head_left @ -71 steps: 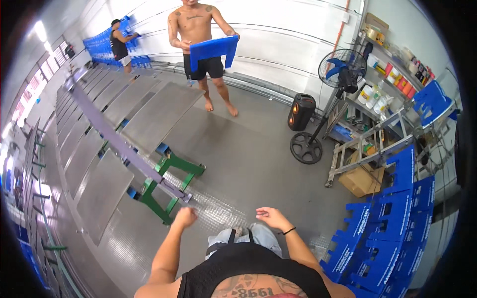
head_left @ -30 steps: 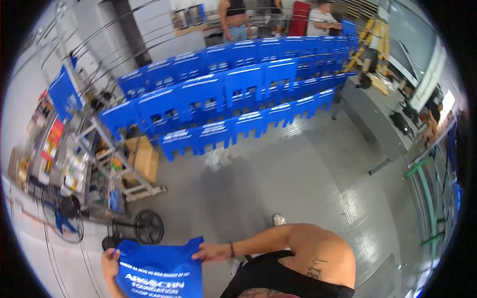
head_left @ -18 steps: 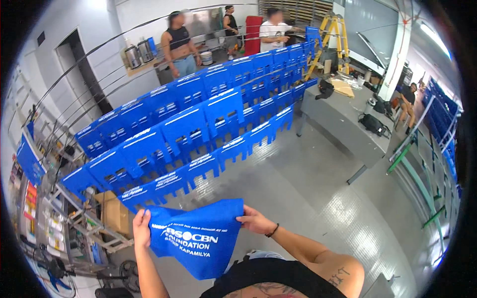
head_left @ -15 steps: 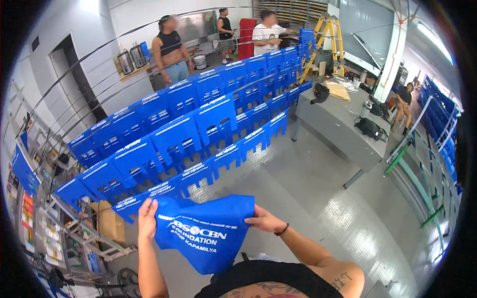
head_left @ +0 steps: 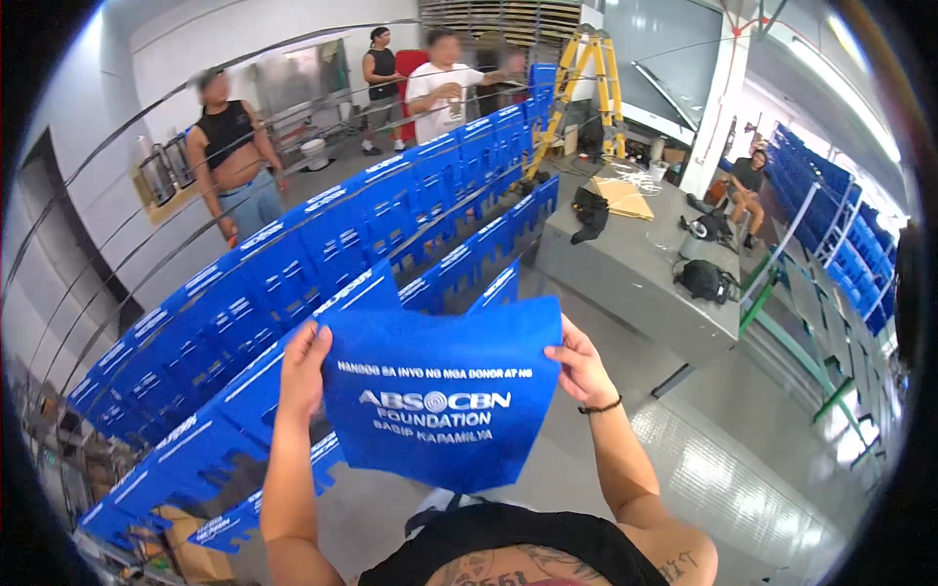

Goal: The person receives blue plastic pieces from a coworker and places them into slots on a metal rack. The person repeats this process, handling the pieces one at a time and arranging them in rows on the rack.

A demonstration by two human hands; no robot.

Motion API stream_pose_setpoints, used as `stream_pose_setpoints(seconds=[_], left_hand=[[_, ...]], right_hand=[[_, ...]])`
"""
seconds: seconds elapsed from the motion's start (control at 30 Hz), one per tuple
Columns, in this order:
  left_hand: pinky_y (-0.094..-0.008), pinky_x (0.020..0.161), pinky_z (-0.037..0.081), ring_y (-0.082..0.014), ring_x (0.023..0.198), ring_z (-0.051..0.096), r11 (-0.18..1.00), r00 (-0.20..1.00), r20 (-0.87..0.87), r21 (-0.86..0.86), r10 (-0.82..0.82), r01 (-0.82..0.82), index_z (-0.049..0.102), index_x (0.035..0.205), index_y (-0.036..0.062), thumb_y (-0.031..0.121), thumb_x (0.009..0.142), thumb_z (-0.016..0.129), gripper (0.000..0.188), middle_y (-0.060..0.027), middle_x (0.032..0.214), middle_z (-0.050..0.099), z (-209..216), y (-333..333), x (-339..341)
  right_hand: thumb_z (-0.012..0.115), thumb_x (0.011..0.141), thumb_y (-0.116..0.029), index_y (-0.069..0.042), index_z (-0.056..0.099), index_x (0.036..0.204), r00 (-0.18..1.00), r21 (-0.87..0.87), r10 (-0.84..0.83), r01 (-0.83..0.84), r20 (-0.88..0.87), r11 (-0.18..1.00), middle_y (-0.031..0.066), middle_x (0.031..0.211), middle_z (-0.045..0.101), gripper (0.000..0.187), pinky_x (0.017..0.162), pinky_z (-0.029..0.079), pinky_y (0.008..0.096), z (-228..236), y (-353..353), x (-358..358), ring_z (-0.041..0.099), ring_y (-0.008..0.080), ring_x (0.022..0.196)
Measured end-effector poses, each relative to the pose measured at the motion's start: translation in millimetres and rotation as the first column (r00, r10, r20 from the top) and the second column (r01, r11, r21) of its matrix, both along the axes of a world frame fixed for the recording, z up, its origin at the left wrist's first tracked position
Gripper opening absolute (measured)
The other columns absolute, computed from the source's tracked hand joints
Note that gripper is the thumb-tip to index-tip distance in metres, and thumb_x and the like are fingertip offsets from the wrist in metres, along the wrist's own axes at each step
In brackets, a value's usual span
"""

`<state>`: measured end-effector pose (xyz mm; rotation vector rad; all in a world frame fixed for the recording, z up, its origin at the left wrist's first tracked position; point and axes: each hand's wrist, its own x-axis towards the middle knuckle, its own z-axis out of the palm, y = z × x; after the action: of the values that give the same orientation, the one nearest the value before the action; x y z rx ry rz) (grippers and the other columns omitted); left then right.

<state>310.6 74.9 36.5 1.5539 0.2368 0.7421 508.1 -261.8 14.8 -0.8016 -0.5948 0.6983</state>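
Observation:
A blue cloth sheet (head_left: 440, 342) with white print is stretched in front of my chest, its printed side toward me. Pinched at its upper left corner is my left hand (head_left: 305, 363), thumb on the near face. My right hand (head_left: 580, 366), with a dark band at the wrist, grips the upper right edge. The top edge sags slightly between the two hands, and the lower part hangs loose. Just beyond it, similar blue printed pieces (head_left: 264, 386) with cut-out lower edges hang in rows on lines; the held sheet hides part of them.
Thin lines (head_left: 107, 146) cross the left side. A grey table (head_left: 635, 259) with black bags stands to the right, near a yellow ladder (head_left: 611, 98). Several people are beyond the rows; another person (head_left: 748, 186) sits at the far right. Green-legged racks (head_left: 831, 391) stand at right.
Both hands have risen and moved farther apart, spreading the cloth flatter and turning its print squarer to me. My view has swung right, so the hanging rows sit farther left.

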Motion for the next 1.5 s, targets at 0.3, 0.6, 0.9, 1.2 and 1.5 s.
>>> stream_pose_setpoints(seconds=[0.3,0.6,0.9,1.2,1.5], left_hand=[[-0.0198,0.072,0.043,-0.0032,0.077,0.052,0.983,0.971,0.164,0.081,-0.176,0.164,0.059,0.092,0.0069,0.023,0.095,0.054,0.017,0.0045,0.085,0.058,151,118,247],[-0.0308,0.084,0.047,-0.0151,0.088,0.059,0.994,0.934,0.357,-0.099,-0.01,0.048,0.059,0.098,0.0045,0.023,0.094,0.054,0.019,-0.0055,0.093,0.063,208,249,502],[-0.028,0.084,0.044,-0.0136,0.09,0.058,0.9,0.87,0.263,0.012,0.418,-0.436,0.062,0.097,0.0033,0.023,0.094,0.053,0.022,-0.005,0.096,0.065,210,372,663],[-0.0326,0.059,0.037,-0.0132,0.062,0.047,0.827,0.809,-0.221,0.301,0.545,-0.475,0.062,0.075,0.0014,0.025,0.087,0.057,0.027,-0.0021,0.066,0.053,129,476,729],[-0.0361,0.062,0.045,-0.0199,0.067,0.059,0.8,0.676,-0.438,0.422,0.592,-0.427,0.067,0.08,-0.0015,0.03,0.089,0.056,0.035,-0.0114,0.074,0.064,119,481,719]], right_hand=[[0.047,0.082,0.009,-0.007,0.024,0.145,0.977,0.123,-0.052,0.027,0.205,0.992,0.013,0.138,0.044,0.069,0.101,0.044,0.0385,109,130,248,0.05,0.0246,0.121],[0.047,0.08,-0.001,-0.008,0.036,0.139,0.929,0.263,0.176,-0.268,0.326,0.927,0.0116,0.125,0.054,0.06,0.093,0.049,0.0391,202,324,572,0.058,0.0245,0.109],[0.052,0.079,-0.002,-0.008,0.051,0.127,0.885,0.059,-0.004,-0.027,0.466,0.998,0.005,0.105,0.06,0.048,0.08,0.049,0.0293,242,496,773,0.058,0.0148,0.088],[0.07,0.069,0.005,-0.008,0.058,0.119,0.661,-0.17,-0.101,0.333,0.744,0.927,0.008,0.11,0.059,0.053,0.074,0.047,0.0277,179,602,880,0.055,0.0138,0.088],[0.072,0.064,0.005,-0.01,0.066,0.083,0.682,-0.147,-0.126,0.328,0.72,0.933,0.0009,0.074,0.06,0.026,0.066,0.048,0.0273,176,596,880,0.058,0.0104,0.074]])
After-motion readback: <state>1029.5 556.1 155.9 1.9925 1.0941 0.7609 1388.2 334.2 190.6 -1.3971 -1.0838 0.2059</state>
